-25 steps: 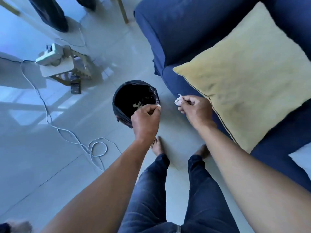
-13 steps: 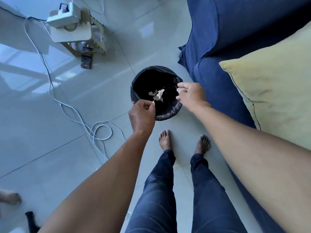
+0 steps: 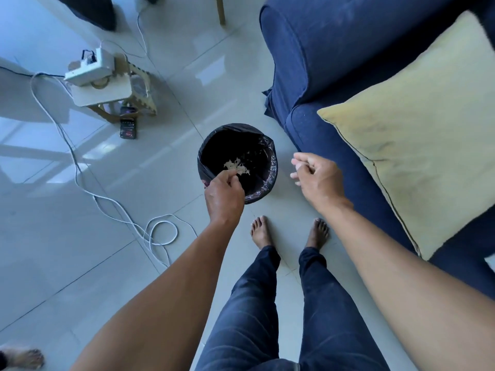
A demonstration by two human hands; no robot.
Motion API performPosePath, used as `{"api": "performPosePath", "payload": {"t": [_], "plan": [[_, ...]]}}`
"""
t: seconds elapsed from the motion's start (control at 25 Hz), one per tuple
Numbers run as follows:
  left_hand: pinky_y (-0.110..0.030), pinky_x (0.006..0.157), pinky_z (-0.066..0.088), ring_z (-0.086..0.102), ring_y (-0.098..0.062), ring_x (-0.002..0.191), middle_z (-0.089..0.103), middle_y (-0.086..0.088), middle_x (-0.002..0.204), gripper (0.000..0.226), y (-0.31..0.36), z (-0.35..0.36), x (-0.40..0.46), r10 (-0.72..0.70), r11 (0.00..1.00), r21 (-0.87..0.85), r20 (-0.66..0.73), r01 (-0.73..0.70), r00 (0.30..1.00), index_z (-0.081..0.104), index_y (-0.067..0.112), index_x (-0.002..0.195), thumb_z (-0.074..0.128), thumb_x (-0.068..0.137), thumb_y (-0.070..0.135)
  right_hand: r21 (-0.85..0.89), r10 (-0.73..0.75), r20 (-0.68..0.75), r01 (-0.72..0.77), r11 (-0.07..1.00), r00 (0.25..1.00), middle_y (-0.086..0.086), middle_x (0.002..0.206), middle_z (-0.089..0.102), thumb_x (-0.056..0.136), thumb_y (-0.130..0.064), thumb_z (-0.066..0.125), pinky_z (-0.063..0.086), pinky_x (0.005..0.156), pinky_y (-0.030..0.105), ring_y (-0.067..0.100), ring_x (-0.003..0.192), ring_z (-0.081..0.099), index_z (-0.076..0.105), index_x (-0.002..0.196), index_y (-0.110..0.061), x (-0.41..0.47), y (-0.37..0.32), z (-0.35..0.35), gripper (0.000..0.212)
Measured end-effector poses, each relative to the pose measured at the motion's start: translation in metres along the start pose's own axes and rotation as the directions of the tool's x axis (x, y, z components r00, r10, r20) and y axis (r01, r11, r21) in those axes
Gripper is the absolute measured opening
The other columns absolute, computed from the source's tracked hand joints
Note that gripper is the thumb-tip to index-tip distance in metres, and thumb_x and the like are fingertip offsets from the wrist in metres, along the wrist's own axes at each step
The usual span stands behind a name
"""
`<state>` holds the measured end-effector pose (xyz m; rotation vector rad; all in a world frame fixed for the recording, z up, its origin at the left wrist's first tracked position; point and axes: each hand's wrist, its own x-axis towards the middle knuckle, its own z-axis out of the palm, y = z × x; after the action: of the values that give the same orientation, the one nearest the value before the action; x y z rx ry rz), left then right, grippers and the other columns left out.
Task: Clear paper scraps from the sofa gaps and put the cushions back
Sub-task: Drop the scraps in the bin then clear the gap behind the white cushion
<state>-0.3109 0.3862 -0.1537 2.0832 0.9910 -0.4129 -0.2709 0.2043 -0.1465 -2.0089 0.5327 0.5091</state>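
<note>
Head view: bin (image 3: 272, 167) stands on floor at sofa's (image 3: 316, 135) nine o'clock, within reach; paper scraps (image 3: 235, 166) lie inside; left hand (image 3: 224, 192) curled over the rim, contents indiscernible; right hand (image 3: 316, 178) loosely curled, empty; yellow cushion (image 3: 417, 129) rests on seat.

floor (image 3: 80, 263): pale glossy tiles
bin (image 3: 270, 172): black-lined, centre, just left of the sofa
sofa (image 3: 321, 62): dark blue, right
stool (image 3: 107, 95): small, far left
phone (image 3: 128, 128): dark, beside the stool
cable (image 3: 160, 231): white, looped, left
bare feet (image 3: 261, 232): near the bin
</note>
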Motion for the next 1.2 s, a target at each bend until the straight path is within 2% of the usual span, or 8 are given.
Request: {"api": "performPosePath", "payload": {"t": [0.08,0.12,0.2,0.24,0.4,0.6,0.84,1.2], "plan": [[-0.022,0.083,0.047,0.067,-0.017,0.098,0.076,0.003,0.104,0.029,0.020,0.004,-0.022,0.082,0.997,-0.018,0.036,-0.081,0.996,0.073,0.024,0.117,0.052,0.097,0.021,0.012,-0.006,-0.051,0.006,1.000,0.999,0.002,0.120,0.074,0.095,-0.007,0.051,0.058,0.095,0.031,0.009,0.096,0.074,0.070,0.123,-0.012,-0.011,0.001,-0.025,0.034],[-0.025,0.086,0.050,0.068,-0.017,0.098,0.076,0.004,0.104,0.029,0.030,0.007,-0.030,0.126,0.992,-0.017,0.052,-0.125,0.991,0.073,0.024,0.118,0.052,0.098,0.023,0.005,-0.013,-0.072,0.013,1.000,0.997,0.003,0.122,0.073,0.095,-0.005,0.050,0.054,0.096,0.019,0.007,0.101,0.071,0.069,0.125,-0.011,-0.015,0.001,-0.036,0.036],[-0.028,0.088,0.051,0.068,-0.016,0.097,0.077,0.004,0.104,0.030,0.056,0.014,-0.052,0.251,0.967,0.013,0.094,-0.254,0.963,0.072,0.024,0.121,0.051,0.099,0.024,-0.014,-0.026,-0.138,0.024,1.000,0.990,0.004,0.126,0.071,0.096,-0.004,0.052,0.040,0.086,-0.005,0.003,0.106,0.065,0.067,0.128,-0.009,-0.025,0.004,-0.062,0.036],[-0.028,0.089,0.050,0.068,-0.016,0.099,0.076,0.003,0.106,0.030,0.072,0.020,-0.063,0.317,0.946,0.030,0.121,-0.323,0.941,0.072,0.024,0.122,0.051,0.100,0.024,-0.014,-0.030,-0.180,0.028,1.000,0.983,0.003,0.128,0.070,0.097,-0.006,0.053,0.036,0.085,-0.007,0.004,0.109,0.064,0.067,0.129,-0.010,-0.030,0.007,-0.078,0.035],[-0.030,0.096,0.046,0.063,-0.021,0.115,0.071,-0.001,0.125,0.036,0.130,0.049,-0.113,0.507,0.833,0.092,0.264,-0.545,0.820,0.064,0.020,0.134,0.047,0.103,0.027,-0.027,-0.054,-0.318,0.047,0.998,0.946,0.004,0.135,0.066,0.098,-0.016,0.057,0.043,0.103,0.022,0.019,0.125,0.062,0.063,0.135,-0.013,-0.055,0.030,-0.141,0.037],[-0.033,0.099,0.044,0.057,-0.024,0.126,0.064,0.001,0.138,0.038,0.178,0.112,-0.204,0.623,0.673,0.136,0.427,-0.727,0.656,0.057,0.026,0.140,0.046,0.104,0.032,0.038,-0.005,-0.502,0.028,0.999,0.865,0.006,0.147,0.056,0.098,-0.015,0.058,0.034,0.116,0.026,0.019,0.139,0.049,0.057,0.141,-0.011,-0.111,0.090,-0.234,0.043],[-0.034,0.110,0.042,0.053,-0.021,0.134,0.056,-0.001,0.147,0.042,0.172,0.188,-0.343,0.693,0.468,0.055,0.597,-0.882,0.405,0.054,0.017,0.144,0.050,0.102,0.023,0.142,0.124,-0.631,-0.044,0.989,0.766,0.000,0.157,0.044,0.100,-0.016,0.055,0.031,0.121,0.034,0.015,0.149,0.033,0.050,0.147,-0.016,-0.209,0.184,-0.338,0.047],[-0.037,0.112,0.040,0.050,-0.022,0.135,0.056,-0.002,0.146,0.045,0.167,0.273,-0.507,0.655,0.302,0.026,0.721,-0.953,0.227,0.047,0.018,0.147,0.047,0.103,0.026,0.205,0.216,-0.730,-0.094,0.974,0.649,-0.002,0.161,0.036,0.102,-0.020,0.053,0.030,0.122,0.040,0.013,0.153,0.023,0.044,0.150,-0.018,-0.330,0.300,-0.449,0.049]]}}
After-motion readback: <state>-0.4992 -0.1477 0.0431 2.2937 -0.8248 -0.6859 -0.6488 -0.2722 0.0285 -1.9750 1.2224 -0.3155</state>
